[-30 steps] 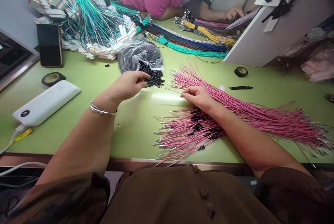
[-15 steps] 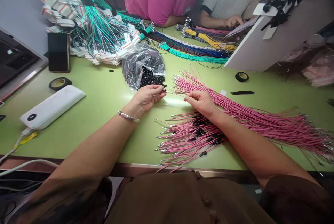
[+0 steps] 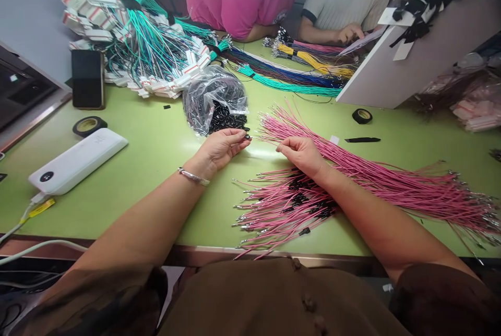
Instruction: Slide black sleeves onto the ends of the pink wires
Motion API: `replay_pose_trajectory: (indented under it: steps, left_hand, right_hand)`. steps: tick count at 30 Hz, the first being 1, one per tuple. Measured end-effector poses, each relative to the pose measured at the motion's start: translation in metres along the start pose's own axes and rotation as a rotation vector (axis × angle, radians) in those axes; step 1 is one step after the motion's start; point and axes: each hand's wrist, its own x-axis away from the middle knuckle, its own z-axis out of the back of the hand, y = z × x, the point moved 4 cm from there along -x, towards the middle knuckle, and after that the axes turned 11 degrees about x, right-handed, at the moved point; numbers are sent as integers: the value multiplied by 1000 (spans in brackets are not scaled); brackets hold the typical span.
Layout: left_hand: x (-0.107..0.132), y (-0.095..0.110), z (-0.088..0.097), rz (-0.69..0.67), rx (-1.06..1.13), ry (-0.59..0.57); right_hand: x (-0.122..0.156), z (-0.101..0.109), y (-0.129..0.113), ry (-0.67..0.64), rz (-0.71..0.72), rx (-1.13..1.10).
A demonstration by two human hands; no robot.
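Between finger and thumb, my left hand (image 3: 224, 147) pinches a small black connector housing (image 3: 247, 136). My right hand (image 3: 300, 154) is closed on a single pink wire (image 3: 268, 141), whose metal-tipped end points at the housing; whether the tip is inside it I cannot tell. Just behind my left hand lies a clear plastic bag (image 3: 215, 93) with many black housings (image 3: 227, 117) at its mouth. A large bundle of pink wires (image 3: 352, 169) runs to the right, past my right hand. Nearer me is another group of pink wires (image 3: 258, 221) with black housings on them.
At the left stand a white power bank (image 3: 80, 161), a roll of black tape (image 3: 89, 126) and a phone (image 3: 88, 79). Teal wires (image 3: 146, 33) with white connectors heap behind. Another tape roll (image 3: 362, 116) lies right, near a white panel (image 3: 387, 70). Two people sit opposite.
Both hands keep almost the same place and grip. The black housing and the wire end have shifted only very slightly.
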Motion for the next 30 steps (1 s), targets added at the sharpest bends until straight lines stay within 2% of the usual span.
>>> replay_pose_trajectory:
  steps: [8, 13, 20, 26, 30]
  left_hand:
    - [-1, -2, 0, -23, -29, -15]
    - [6, 0, -3, -115, -124, -53]
    - [10, 0, -8, -120, -287, -222]
    - [5, 4, -2, -29, -315, -289]
    - [7, 5, -3, -38, -377, -352]
  right_hand:
    - [0, 0, -1, 5, 2, 43]
    - [0, 1, 1, -2, 30, 58]
    - [-1, 0, 3, -133, 112, -16]
    - [1, 0, 5, -349, 162, -96]
    - [2, 3, 4, -396, 149, -78]
